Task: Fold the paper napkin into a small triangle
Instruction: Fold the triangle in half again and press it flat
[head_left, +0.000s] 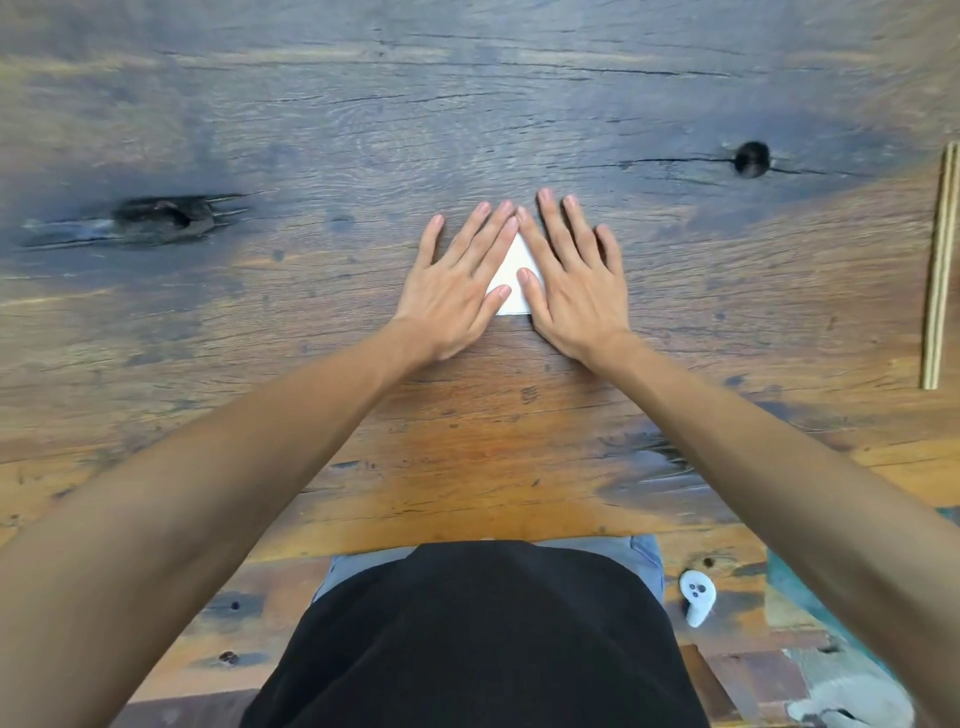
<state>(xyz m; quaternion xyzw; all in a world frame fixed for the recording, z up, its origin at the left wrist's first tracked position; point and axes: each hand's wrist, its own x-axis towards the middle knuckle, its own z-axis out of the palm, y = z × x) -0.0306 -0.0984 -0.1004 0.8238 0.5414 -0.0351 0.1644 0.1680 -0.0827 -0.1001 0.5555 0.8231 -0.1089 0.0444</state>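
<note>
Here the fingers (498, 234) of both hands lie flat and spread, gripping nothing, only pressing down on the paper napkin (514, 280). The left hand (449, 291) and right hand (574, 288) slant toward each other so their forefingers meet at the napkin's far tip, and the thumbs rest on its face. The napkin is white and already a small triangle, its point away from the person and its straight edge nearest them; the hands cover both slanted sides, so only a wedge shows between them. It lies flat on the wooden table (363, 130). A dark knot hole (751, 158) sits beyond the napkin to the right, a longer gouge (166, 213) well to its left, and a pair of chopsticks (940, 265) far right.
</note>
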